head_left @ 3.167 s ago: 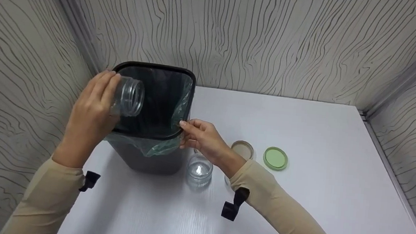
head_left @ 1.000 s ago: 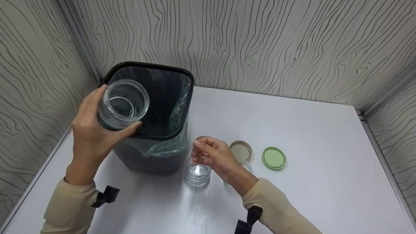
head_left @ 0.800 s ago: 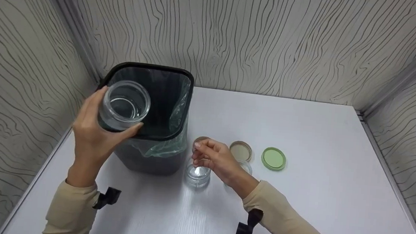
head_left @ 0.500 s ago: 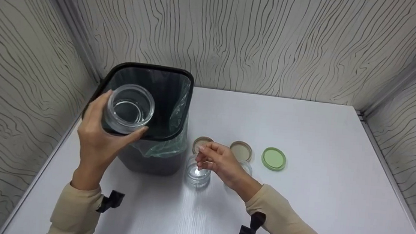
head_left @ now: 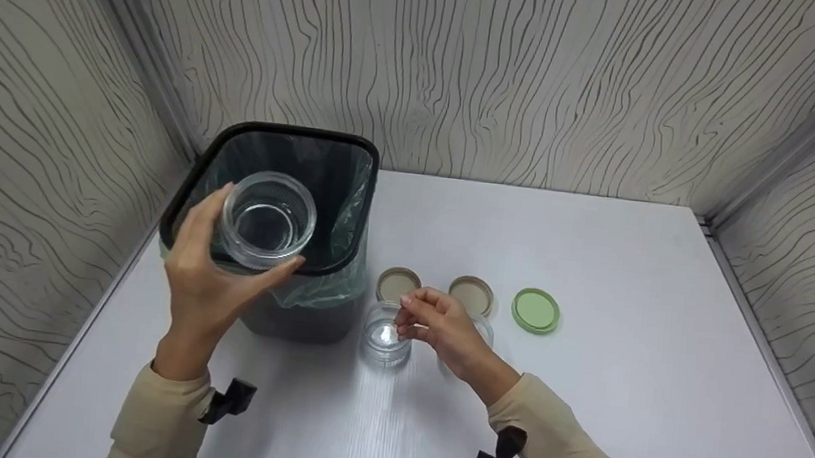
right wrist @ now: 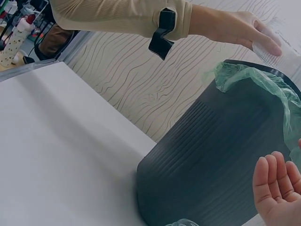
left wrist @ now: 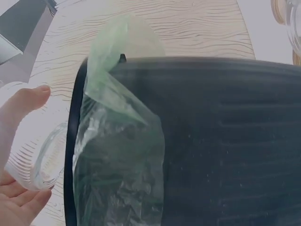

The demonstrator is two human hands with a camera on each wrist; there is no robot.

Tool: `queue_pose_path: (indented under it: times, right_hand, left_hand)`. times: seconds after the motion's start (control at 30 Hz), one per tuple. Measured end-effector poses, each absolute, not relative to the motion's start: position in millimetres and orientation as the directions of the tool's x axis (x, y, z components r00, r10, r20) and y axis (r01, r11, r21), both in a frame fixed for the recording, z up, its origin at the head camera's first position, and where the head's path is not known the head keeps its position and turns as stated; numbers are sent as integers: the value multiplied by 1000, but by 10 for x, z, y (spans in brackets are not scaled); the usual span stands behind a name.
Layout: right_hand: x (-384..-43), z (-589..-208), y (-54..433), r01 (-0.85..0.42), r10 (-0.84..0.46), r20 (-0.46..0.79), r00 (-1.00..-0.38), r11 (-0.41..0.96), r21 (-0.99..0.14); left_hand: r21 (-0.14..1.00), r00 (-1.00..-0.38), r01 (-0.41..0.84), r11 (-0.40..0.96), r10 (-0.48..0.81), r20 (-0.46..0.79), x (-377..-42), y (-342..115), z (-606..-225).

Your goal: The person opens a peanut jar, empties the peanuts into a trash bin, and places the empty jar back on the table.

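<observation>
My left hand [head_left: 204, 281] grips a clear glass jar [head_left: 268, 220], fingers on one side and thumb on the other. The jar hangs over the dark bin [head_left: 297, 311], its mouth turned up towards the head camera; no lid is on it. In the left wrist view the ribbed jar [left wrist: 35, 162] shows beyond the bin's edge. My right hand [head_left: 443, 332] hovers beside the bin with relaxed fingers and holds nothing, overlapping a second glass jar [head_left: 379, 341] on the table. A third jar [head_left: 483, 330] is partly hidden behind that hand.
Two tan lids [head_left: 398, 285] lie behind the standing jars, and a green lid [head_left: 536, 310] lies further right. A green bag [head_left: 321, 291] lines the bin and folds over its black rim [head_left: 305, 131]. Patterned walls [head_left: 421, 68] enclose the white table [head_left: 627, 337].
The jar in my left hand was tipped sideways over the bin and is now turned mouth up, shifted right. My right hand has let go of the bin's rim and moved right, nearer the person.
</observation>
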State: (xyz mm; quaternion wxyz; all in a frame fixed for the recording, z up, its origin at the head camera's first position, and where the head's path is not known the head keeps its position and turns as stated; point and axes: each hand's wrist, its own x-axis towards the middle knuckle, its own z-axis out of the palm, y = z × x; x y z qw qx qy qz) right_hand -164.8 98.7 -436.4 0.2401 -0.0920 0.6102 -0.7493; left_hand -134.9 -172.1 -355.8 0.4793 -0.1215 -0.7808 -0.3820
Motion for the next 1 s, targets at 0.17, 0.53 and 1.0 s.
queue_pose_path:
  times: [0.17,0.53,1.0]
  right_hand:
    - [-1629,-4381,1014,234,-460,-146,-876,-141,-962]
    - [-1619,-4469,1133,256,-418,-181,-890,-132,-958]
    - [-1617,-4555,1296,288,-368,-243,-897,-73,-955]
  left_hand:
    - [476,-497,573,667,-180,849,-1332,-1677,-3557]
    - [436,-426,650,622,-178,887,-1291,-1548,-3576]
    - [428,-417,692,582,-162,895,-1272,-1388,-3586]
